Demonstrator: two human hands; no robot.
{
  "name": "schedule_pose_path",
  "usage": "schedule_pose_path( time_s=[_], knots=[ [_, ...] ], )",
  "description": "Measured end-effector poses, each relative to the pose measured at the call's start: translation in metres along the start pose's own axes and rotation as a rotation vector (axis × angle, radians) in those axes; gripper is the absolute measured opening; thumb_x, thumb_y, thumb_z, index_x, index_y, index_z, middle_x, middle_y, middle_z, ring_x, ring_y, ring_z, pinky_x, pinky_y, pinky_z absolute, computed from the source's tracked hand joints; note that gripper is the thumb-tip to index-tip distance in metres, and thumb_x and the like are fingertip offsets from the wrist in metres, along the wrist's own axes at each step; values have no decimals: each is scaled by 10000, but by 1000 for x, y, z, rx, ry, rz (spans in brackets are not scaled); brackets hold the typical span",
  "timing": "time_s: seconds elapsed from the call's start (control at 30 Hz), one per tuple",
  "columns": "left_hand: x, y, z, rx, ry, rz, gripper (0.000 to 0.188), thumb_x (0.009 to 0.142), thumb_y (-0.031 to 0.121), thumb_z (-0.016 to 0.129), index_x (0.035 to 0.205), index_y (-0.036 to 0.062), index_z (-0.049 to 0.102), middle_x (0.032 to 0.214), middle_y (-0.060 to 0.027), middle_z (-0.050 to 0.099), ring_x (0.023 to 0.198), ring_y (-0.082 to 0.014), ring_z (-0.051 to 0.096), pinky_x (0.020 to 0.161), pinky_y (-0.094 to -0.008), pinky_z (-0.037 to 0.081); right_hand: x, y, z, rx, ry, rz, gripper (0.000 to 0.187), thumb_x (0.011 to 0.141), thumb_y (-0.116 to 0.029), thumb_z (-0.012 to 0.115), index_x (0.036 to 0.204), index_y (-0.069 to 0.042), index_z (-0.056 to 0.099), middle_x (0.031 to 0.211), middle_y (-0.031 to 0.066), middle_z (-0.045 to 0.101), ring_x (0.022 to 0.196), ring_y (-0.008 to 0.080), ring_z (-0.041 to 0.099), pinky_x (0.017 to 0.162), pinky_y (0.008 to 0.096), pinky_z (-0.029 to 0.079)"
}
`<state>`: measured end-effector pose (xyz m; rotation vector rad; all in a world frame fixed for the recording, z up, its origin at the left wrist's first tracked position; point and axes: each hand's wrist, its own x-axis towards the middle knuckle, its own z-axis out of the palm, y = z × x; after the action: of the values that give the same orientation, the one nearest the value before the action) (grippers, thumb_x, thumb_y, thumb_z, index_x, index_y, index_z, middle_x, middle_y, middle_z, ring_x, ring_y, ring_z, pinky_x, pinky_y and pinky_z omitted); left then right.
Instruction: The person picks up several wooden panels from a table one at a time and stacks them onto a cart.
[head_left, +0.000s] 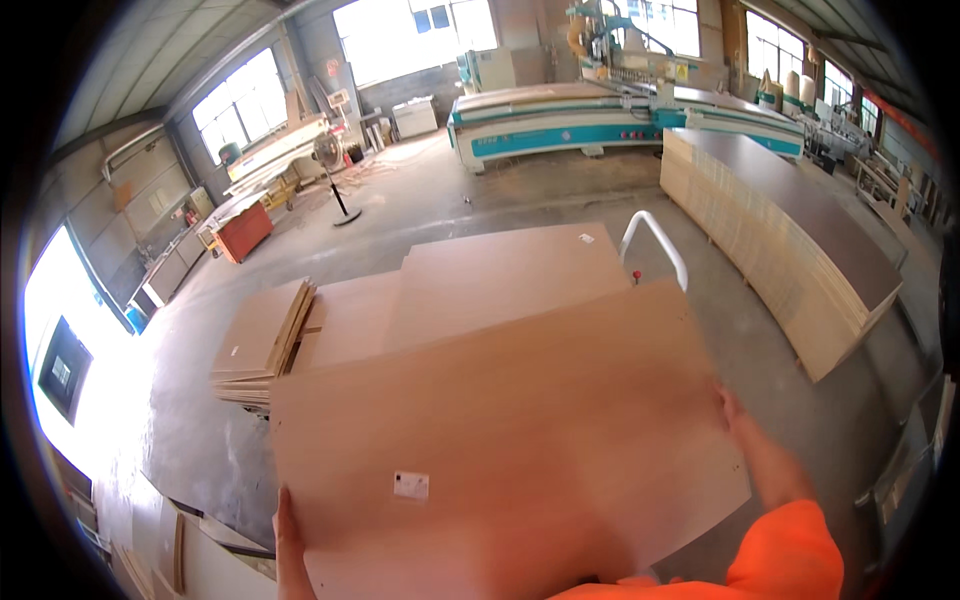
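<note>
A large flat wooden panel, reddish brown with a small white label, spans the space in front of me. My left hand grips its left edge near the lower corner. On the opposite edge, my right hand holds the panel, the arm in an orange sleeve. Both hands' fingertips are partly hidden behind the board. Beyond its far edge lie more brown panels, one with a small label. To their left, a stack of smaller boards carries a few pieces leaning on edge.
A white curved handle rises behind the panels. At right stands a long, tall stack of boards. A white and teal cutting machine fills the back. A pedestal fan and an orange-red cart stand far left. Boards lie at lower left.
</note>
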<state>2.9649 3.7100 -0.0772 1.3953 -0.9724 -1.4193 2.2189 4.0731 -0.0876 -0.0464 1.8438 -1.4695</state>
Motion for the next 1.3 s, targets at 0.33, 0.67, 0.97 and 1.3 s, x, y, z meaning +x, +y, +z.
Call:
schedule_pose_path(
  time_s=[0.33,0.67,0.97,1.3],
  knots=[
    [274,44,160,119,-13,-53,699,764,498,648,1179,-50,521,1149,-101,571,1021,-212,553,872,-317,441,166,-64,75,134,-78,-111,655,854,-463,475,1333,-28,373,1341,122,425,1232,267,391,1014,384,293],
    [424,55,225,258,-171,-225,771,792,584,548,1310,29,416,1335,-93,427,1223,-225,394,1031,-337,288,253,-115,116,23,160,85,638,832,-466,508,1258,6,461,1243,124,511,1137,220,475,954,318,351],
    [366,-43,344,1755,-257,266,909,822,595,402,1366,-91,161,1448,-263,103,1357,-385,43,1085,-490,8,295,-52,154,-1115,547,-390,757,810,-479,509,1325,41,318,1353,239,334,1259,351,322,1033,414,266],
    [287,-53,358,1682,-264,521,764,819,530,400,1327,-34,316,1436,-206,183,1354,-363,61,1082,-512,18,272,-1,176,-1374,624,-586,644,905,-449,352,1372,-16,255,1415,226,238,1318,362,219,1075,469,163]
  ],
)
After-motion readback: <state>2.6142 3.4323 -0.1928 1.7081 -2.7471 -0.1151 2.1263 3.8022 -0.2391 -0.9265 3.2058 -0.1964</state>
